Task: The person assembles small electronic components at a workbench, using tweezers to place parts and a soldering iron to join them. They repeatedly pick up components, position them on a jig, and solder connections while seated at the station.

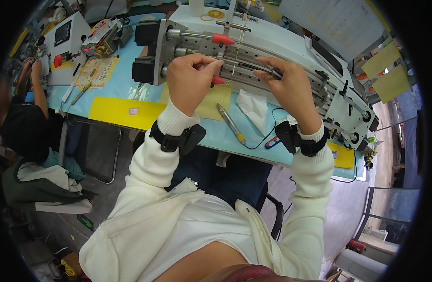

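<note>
A long metal machine (162, 51) with shafts, rails and two black motors lies across the table in front of me. Over its left part is my left hand (190, 81), thumb and forefinger pinched together; anything between them is too small to make out. My right hand (293, 87) is above the middle of the rails, its fingers closed on a thin dark metal tool (275, 73) that points left toward the left hand. One red-tipped part (223, 40) sits just beyond the left fingers, and another red part (217, 80) shows beside them.
On the blue tabletop before the machine lie a silver pen-shaped tool (231, 123) with a cord, white tissue (253, 108) and a yellow strip (117, 112). A co-worker's arm (38, 89) is at the far left. Yellow notes (389, 84) hang at right.
</note>
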A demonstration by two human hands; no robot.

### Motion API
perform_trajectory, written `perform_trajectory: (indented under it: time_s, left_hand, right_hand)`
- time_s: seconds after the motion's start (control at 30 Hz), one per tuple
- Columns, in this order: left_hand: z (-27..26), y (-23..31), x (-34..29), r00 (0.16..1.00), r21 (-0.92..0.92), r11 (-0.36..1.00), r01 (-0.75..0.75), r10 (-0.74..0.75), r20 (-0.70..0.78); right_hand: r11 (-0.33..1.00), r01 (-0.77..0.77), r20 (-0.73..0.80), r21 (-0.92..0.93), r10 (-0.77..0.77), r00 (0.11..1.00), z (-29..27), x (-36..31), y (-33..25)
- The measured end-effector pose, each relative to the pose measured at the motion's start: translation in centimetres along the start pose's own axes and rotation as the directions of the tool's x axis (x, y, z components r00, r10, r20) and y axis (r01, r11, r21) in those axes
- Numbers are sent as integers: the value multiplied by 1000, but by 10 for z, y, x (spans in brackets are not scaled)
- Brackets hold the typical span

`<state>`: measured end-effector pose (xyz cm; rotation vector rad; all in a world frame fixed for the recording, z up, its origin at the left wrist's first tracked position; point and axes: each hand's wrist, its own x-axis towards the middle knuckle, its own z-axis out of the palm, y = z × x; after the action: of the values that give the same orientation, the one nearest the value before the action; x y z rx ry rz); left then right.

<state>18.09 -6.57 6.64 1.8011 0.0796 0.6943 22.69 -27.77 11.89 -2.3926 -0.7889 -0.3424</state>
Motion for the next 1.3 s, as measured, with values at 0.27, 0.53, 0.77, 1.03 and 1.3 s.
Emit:
perform_trajectory:
  time_s: [0.27, 0.53, 0.77, 1.03, 1.3]
  left_hand:
    - [2, 5, 1, 998, 49, 999, 8, -11, 62]
    - [-9, -1, 10, 999, 155, 987, -32, 27, 38]
    - [-6, 4, 27, 957, 294, 933, -206, 255, -138]
    - [10, 10, 48, 967, 56, 966, -252, 253, -9]
    - [-42, -7, -33, 955, -214, 973, 86, -20, 294]
  right_hand:
    - [993, 9, 20, 115, -12, 1000, 9, 11, -7]
    - [977, -167, 16, 132, 167, 986, 1, 4, -15]
    - [971, -172, 5, 168, 174, 985, 0, 1, -17]
    - [962, -162, -44, 219, 176, 983, -15, -29, -33]
    - [898, -269, 89, 349, 254, 963, 11, -78, -16]
